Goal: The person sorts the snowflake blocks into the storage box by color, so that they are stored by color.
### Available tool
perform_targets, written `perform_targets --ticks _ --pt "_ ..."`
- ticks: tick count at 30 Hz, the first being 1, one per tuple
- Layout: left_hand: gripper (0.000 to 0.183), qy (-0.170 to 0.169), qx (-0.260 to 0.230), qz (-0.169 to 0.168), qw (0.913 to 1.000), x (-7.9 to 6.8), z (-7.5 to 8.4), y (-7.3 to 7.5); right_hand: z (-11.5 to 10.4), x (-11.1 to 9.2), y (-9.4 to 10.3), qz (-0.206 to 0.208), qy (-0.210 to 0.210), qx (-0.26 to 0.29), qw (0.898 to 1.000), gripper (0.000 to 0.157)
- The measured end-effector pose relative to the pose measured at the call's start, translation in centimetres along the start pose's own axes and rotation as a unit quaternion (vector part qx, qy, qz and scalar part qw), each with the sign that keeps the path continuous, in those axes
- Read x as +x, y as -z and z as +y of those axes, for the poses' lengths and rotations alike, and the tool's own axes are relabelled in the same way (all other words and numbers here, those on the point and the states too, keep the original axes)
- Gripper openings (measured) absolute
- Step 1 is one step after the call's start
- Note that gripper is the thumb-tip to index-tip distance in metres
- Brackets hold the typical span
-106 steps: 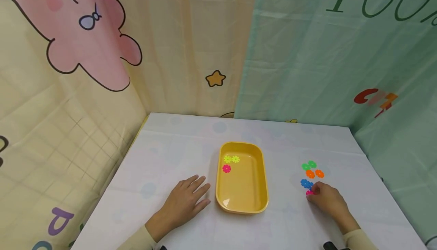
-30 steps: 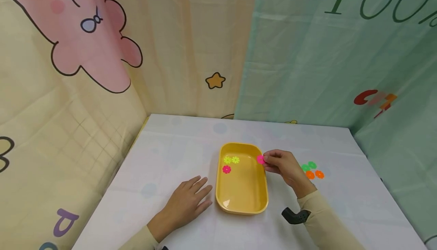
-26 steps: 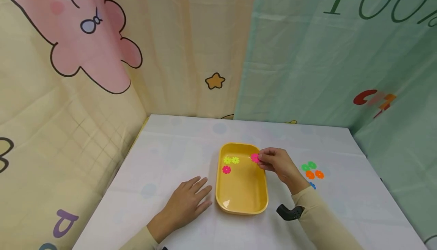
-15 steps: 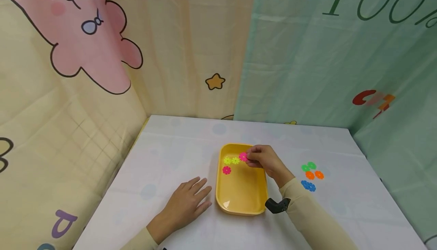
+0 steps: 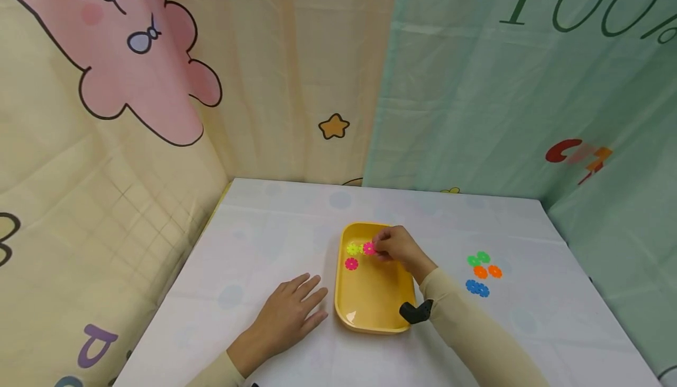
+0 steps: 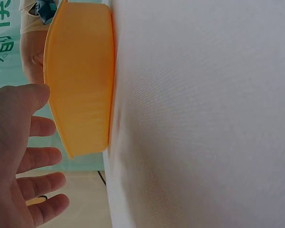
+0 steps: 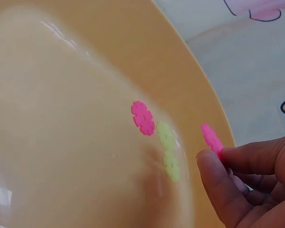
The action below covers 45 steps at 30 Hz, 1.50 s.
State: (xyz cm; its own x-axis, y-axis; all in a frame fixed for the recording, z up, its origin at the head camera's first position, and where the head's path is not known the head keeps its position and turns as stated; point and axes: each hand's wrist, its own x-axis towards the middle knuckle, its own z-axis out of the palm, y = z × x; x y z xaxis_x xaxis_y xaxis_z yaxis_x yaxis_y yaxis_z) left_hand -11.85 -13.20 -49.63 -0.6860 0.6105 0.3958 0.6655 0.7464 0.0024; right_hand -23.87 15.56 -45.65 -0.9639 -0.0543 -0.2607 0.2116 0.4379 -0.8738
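My right hand (image 5: 399, 248) pinches a pink flower-shaped plastic disc (image 7: 210, 136) between thumb and forefinger, over the far end of a yellow tray (image 5: 375, 310). Inside the tray lie two yellow flower discs (image 7: 168, 151) side by side and another pink flower disc (image 5: 351, 263). From the head view the held disc partly covers one of the yellow ones. To the left of the tray, my left hand (image 5: 291, 310) has its fingers spread and holds nothing. The left wrist view shows its thumb close by the tray wall (image 6: 83, 76); whether they touch I cannot tell.
On the white table (image 5: 264, 228), right of the tray, lie two green flower discs (image 5: 478, 258), two orange flower discs (image 5: 487, 271) and two overlapping blue flower discs (image 5: 478, 288). Printed curtains (image 5: 285, 81) hang behind and at both sides.
My right hand has picked the pink disc up from beside the blue ones and carried it left, over the tray's far end. My left hand has barely moved.
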Motion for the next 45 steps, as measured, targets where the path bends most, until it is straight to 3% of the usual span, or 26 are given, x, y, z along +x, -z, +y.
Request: perform_targets --ticks 8,15,25,40,45 --pt "0.045 -0.001 -0.001 0.004 1.0000 0.0 0.0 0.0 0.1 0.3 -1.3 0.001 -0.007 -0.077 0.997 0.006" --pt "0.045 -0.003 -0.002 0.005 1.0000 -0.1 0.1 -0.1 0.5 0.6 -1.9 -0.003 -0.017 -0.112 0.994 0.008" --pt "0.043 -0.003 0.005 0.010 0.9999 -0.1 0.1 -0.1 0.7 0.4 -2.7 -0.003 0.001 -0.174 0.985 0.010" --pt "0.044 -0.006 0.007 0.015 0.9998 -0.1 0.1 -0.1 -0.6 -0.4 -2.7 0.004 0.005 -0.199 0.980 0.008" --pt "0.043 -0.010 0.009 0.019 0.9997 -0.2 0.0 -0.1 -0.8 -1.1 -2.0 0.002 0.028 -0.149 0.988 0.010"
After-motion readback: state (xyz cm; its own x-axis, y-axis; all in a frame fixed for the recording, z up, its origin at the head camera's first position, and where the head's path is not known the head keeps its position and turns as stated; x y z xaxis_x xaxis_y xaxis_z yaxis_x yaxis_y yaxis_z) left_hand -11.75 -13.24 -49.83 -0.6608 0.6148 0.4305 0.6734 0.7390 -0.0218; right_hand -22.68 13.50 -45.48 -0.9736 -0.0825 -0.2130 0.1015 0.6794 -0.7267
